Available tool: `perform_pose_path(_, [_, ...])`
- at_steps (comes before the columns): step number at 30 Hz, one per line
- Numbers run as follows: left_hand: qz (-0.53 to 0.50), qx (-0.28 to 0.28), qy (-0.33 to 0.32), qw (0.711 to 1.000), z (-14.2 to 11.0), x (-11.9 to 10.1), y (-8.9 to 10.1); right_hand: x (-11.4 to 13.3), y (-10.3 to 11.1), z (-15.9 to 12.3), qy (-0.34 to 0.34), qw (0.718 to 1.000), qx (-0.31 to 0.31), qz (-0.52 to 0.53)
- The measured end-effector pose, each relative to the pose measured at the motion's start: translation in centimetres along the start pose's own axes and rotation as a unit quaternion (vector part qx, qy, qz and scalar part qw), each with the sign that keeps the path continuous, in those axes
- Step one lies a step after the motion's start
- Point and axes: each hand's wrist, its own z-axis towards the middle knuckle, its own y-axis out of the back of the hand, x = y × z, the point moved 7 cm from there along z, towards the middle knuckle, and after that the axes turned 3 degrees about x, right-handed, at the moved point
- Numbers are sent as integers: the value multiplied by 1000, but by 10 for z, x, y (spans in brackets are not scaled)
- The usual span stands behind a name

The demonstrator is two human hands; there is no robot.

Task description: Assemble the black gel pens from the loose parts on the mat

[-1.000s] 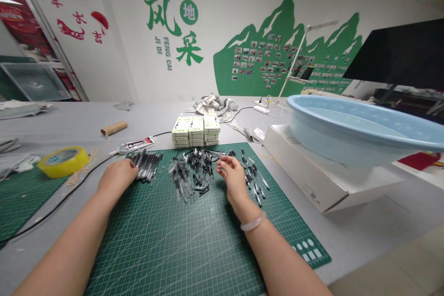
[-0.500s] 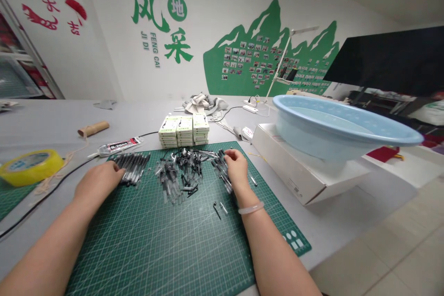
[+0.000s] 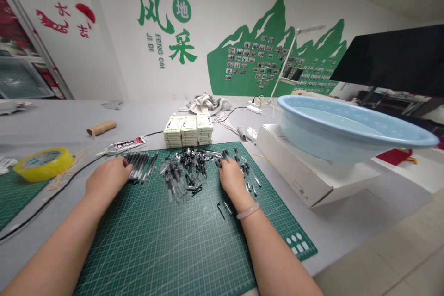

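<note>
My left hand (image 3: pixel 110 176), fingers curled, is closed against the left end of a row of black-capped clear pens (image 3: pixel 139 166) on the green cutting mat (image 3: pixel 166 245). My right hand (image 3: pixel 231 178) reaches over loose pens (image 3: pixel 248 171) at the mat's right side. Its fingers are bent around some of them, with dark pen ends showing past the fingertips; how many it holds is hidden. Between my hands lie a heap of small black and clear pen parts (image 3: pixel 194 164) and a bundle of clear pieces (image 3: pixel 174 182). Two small loose parts (image 3: pixel 221 210) rest nearer me.
Stacked small boxes (image 3: pixel 189 130) stand behind the heap. At left are yellow tape (image 3: pixel 43 164), a brown tube (image 3: pixel 101 127), a labelled packet (image 3: pixel 126 145) and a black cable. A blue basin (image 3: pixel 312 134) sits on a white box (image 3: pixel 298 169) at right.
My right hand has shifted slightly left and down, and pens now lie spread out to its right. A few pens at the right end of the left row stand apart. The view has turned slightly left.
</note>
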Motion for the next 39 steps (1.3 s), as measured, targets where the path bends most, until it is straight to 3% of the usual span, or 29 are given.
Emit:
perform_pose_path(5, [-3, -41, -38, 998, -8, -13, 9, 5, 0, -2, 10, 1000, -2, -17])
perform_pose_path(13, [-27, -34, -109, 993, -21, -49, 4, 9, -5, -2, 12, 999, -5, -34])
perform_pose_path(28, [-62, -29, -170, 983, -31, -74, -3, 6, 0, -5, -15, 999, -34, -26])
perform_pose_path(31, [-85, 0, -172, 982, -31, -76, -11, 6, 4, -5, -13, 999, -40, -9])
perform_pose_path(36, [-80, 116, -181, 973, -41, -92, -32, 15, 15, -9, 0, 998, -61, 2])
perform_pose_path(39, [-80, 122, -188, 971, -49, -101, -35, 22, 19, -12, 13, 998, -65, 4])
